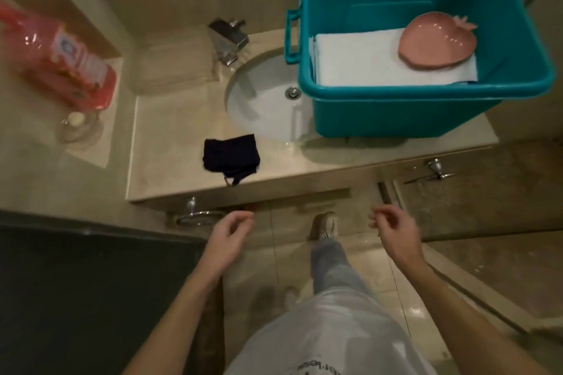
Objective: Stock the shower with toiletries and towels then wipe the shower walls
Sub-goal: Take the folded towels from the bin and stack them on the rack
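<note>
Both hands are empty: my left hand (230,233) and right hand (393,230) hang loosely curled, short of the counter (170,131) edge. The folded white towels (365,61) lie in the teal bin (396,113), forward of the right hand, with a pink dish (438,42) resting on them. A dark cloth (231,154) lies just beyond the left hand. Recommendation: lift the dish clear first, then take the towels from beneath with both hands to keep the fold.

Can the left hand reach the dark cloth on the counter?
Probably yes: the left hand is empty, held just below the counter, and nothing stands between it and the dark cloth.
</note>
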`<action>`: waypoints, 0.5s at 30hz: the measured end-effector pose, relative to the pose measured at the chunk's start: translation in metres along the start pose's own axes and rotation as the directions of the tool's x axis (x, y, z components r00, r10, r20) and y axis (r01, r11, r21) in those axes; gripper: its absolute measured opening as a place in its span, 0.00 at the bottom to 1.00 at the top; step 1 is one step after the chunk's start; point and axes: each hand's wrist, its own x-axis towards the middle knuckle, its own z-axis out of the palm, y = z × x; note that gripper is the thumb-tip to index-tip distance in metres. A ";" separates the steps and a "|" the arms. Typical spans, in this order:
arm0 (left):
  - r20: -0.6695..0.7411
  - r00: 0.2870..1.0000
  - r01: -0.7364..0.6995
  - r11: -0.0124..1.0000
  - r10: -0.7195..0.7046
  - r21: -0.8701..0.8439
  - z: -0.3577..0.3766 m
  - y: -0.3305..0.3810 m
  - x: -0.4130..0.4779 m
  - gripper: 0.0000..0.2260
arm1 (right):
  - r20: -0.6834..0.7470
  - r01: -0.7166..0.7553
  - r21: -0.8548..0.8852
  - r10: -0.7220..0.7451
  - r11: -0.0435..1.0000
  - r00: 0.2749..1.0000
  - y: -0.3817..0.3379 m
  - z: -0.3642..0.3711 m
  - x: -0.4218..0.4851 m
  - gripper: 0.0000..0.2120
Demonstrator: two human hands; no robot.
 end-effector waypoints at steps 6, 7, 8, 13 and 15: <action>-0.126 0.909 -0.404 0.914 0.398 -0.028 0.029 0.173 0.057 0.09 | -0.190 0.683 -0.221 -0.717 0.696 0.670 -0.122 -0.048 0.063 0.07; -0.158 0.880 -0.457 0.889 0.448 -0.028 0.034 0.198 0.064 0.09 | -0.200 0.740 -0.267 -0.787 0.617 0.584 -0.139 -0.058 0.075 0.08; -0.179 0.846 -0.514 0.858 0.503 -0.017 0.039 0.222 0.070 0.09 | -0.211 0.771 -0.297 -0.827 0.563 0.522 -0.153 -0.068 0.089 0.08; -0.142 0.767 -0.624 0.779 0.626 0.061 0.070 0.308 0.128 0.09 | -0.196 0.747 -0.367 -0.831 0.554 0.521 -0.214 -0.104 0.160 0.06; -0.118 0.822 -0.556 0.830 0.557 0.048 0.086 0.324 0.159 0.09 | -0.120 0.654 -0.394 -0.742 0.646 0.660 -0.230 -0.116 0.192 0.08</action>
